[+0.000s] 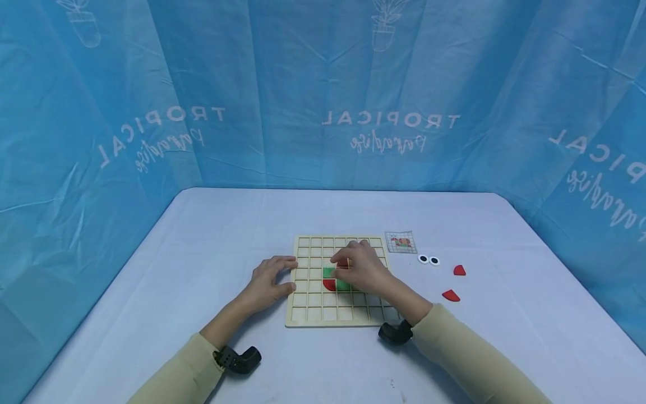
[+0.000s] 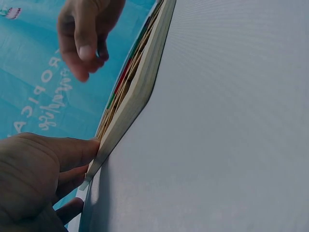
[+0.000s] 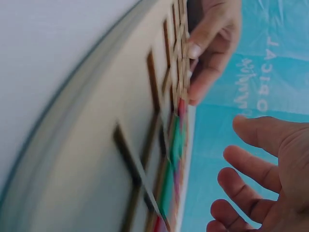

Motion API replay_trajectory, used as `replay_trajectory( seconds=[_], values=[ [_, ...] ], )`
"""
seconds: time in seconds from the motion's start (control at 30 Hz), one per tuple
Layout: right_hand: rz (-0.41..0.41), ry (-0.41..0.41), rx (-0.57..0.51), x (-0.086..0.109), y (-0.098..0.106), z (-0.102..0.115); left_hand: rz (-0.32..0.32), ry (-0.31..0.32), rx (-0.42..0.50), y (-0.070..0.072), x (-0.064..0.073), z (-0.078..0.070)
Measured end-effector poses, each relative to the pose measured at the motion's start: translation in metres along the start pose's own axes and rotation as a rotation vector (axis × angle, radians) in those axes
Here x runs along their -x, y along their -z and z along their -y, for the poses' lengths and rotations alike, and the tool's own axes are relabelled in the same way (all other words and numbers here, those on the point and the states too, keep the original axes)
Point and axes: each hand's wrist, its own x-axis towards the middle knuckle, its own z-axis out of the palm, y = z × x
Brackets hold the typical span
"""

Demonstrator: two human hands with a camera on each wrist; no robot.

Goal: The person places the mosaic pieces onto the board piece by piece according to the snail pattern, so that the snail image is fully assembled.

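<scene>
A pale wooden grid board (image 1: 308,315) lies on the white table. My left hand (image 1: 270,283) rests at the board's left side, its thumb and fingertips spread along the edge; the thumb touches the rim in the left wrist view. Over the middle of the board hovers my right hand (image 1: 360,268), whose fingers are bent, parted and without a piece in the right wrist view. In the squares under it sit a green piece (image 1: 328,272), a red rounded piece (image 1: 329,285), a second green piece (image 1: 342,285) and a dark red piece (image 1: 343,262). The hand hides part of this group.
Beyond the board's right corner lies a small pattern card (image 1: 401,242). Beside it are two white round pieces with black centres (image 1: 429,260). Farther right lie two loose red pieces, one upper (image 1: 459,270) and one lower (image 1: 451,295). Blue printed cloth (image 1: 323,157) walls the table.
</scene>
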Motion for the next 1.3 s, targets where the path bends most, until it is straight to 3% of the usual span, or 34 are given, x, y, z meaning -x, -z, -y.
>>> replay_trajectory(
  seconds=[0.2,0.43,0.67,1.0,1.3],
  values=[
    [-0.049,-0.068,0.013,0.018,0.024,-0.015,-0.007,0.021,-0.01,0.0,-0.001,-0.001],
    [-0.103,-0.142,0.068,0.047,0.057,-0.052,-0.008,0.038,-0.019,-0.001,0.0,-0.002],
    [-0.116,-0.276,0.109,0.08,0.084,-0.087,-0.008,0.034,-0.021,0.0,0.0,-0.002],
    [-0.111,-0.342,0.14,0.118,0.101,-0.127,-0.006,0.045,-0.007,-0.001,0.0,-0.003],
    [-0.126,-0.403,0.167,0.126,0.111,-0.152,-0.009,0.035,-0.008,-0.001,0.0,-0.002]
  ],
)
